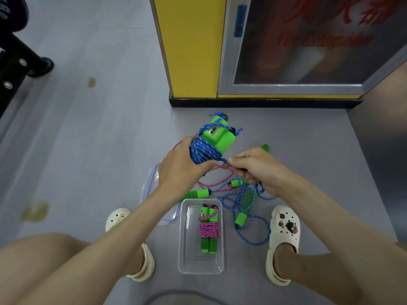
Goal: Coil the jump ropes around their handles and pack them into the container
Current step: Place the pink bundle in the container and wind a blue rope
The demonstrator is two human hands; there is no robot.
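L hand (178, 166) gripping blue coil (203, 151), R hand (257, 170) prob. pinching strand (222, 160)

Floor (99, 128): grey-blue, matte, w/ yellowish stains (35, 211) at left. Yellow pillar (191, 47) top centre, on black baseboard (264, 103); just right of it, metal-framed cabinet (226, 62) w/ glass door (308, 40), red lettering, blue handle (241, 19). Black frame (19, 56) w/ bolts, upper left.

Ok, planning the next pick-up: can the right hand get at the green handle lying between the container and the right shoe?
Probably yes, once freed. The right hand now pinches the blue rope, but the green handle lies uncovered on the floor just below it, with only loose cord around it.
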